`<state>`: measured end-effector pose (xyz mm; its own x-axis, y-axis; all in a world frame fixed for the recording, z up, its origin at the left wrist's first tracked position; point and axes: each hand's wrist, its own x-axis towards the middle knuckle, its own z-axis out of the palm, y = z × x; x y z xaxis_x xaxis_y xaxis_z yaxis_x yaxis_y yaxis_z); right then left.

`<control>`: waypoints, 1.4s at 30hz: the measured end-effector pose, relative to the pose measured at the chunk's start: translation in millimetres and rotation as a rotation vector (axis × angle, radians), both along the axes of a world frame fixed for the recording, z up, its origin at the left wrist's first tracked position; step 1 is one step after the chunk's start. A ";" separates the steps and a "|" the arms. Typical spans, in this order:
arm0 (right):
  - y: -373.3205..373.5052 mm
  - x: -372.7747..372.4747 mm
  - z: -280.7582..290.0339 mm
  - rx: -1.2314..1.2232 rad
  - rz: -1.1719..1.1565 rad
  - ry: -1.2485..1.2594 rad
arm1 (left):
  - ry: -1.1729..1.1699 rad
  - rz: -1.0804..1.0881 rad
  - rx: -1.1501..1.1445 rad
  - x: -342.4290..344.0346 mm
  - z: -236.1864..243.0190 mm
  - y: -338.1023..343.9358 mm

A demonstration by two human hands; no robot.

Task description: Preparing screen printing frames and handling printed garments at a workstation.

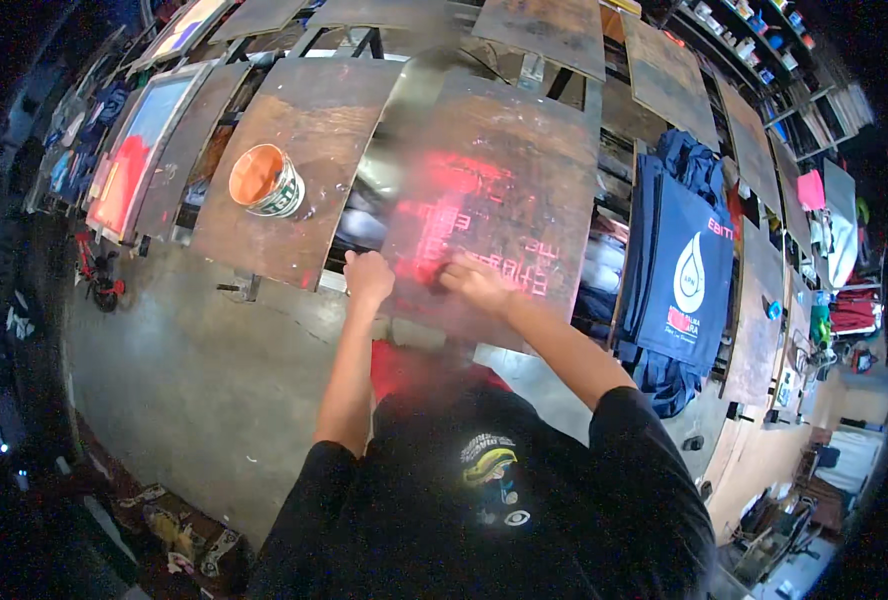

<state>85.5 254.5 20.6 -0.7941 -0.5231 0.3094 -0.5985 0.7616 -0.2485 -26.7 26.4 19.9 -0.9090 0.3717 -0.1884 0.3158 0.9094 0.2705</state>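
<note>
A blurred haze runs down the middle of the view, over a wooden board (554, 140) marked with red printing and stains. My left hand (369, 275) is closed near this board's lower left corner, beside the gap to the neighbouring board (284, 100); what it holds, if anything, is unclear. My right hand (476, 283) has its fingers curled low over the red-stained area; whatever is at its fingertips is too blurred to name. An orange-lined white bucket (264, 183) stands on the left board, to the left of my left hand.
A dark blue printed garment (664, 280) covers a board at the right. Framed screens (139, 150) lie at the left. Shelves of containers (744, 30) and more boards line the back and right. A small red wheeled object (99, 275) stands on the concrete floor at left.
</note>
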 end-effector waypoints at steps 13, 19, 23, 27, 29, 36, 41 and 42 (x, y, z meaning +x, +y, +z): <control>9.1 18.8 5.9 0.001 -0.078 -0.202 | -0.191 -0.120 0.057 -20.7 -23.1 -13.1; 22.5 43.6 12.2 0.073 -0.112 -0.244 | -0.183 -0.147 0.079 -31.5 -29.8 -30.6; 56.5 78.2 16.1 0.150 -0.083 -0.477 | -0.026 -0.224 0.311 -25.7 -41.9 -43.3; -10.7 15.7 1.9 -0.124 -0.011 -0.152 | -0.136 -0.169 0.288 -22.8 -37.1 -36.4; -38.6 -16.3 -3.7 -0.061 -0.016 -0.294 | -0.133 -0.140 0.309 -19.8 -38.8 -35.1; 50.5 63.0 21.8 -0.057 -0.078 -0.338 | -0.189 -0.153 0.353 -18.0 -34.1 -50.2; 41.0 44.7 -6.6 0.018 -0.093 -0.243 | -0.136 -0.267 0.351 -24.5 -40.4 -39.5; 24.7 23.0 -3.0 0.009 -0.037 -0.254 | -0.127 -0.253 0.349 -27.2 -44.5 -40.1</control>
<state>108.5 279.3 17.7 -0.8645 -0.4938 0.0933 -0.4893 0.7848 -0.3803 -53.9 -13.7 -24.6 -0.7591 0.6405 -0.1162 0.4613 0.6553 0.5981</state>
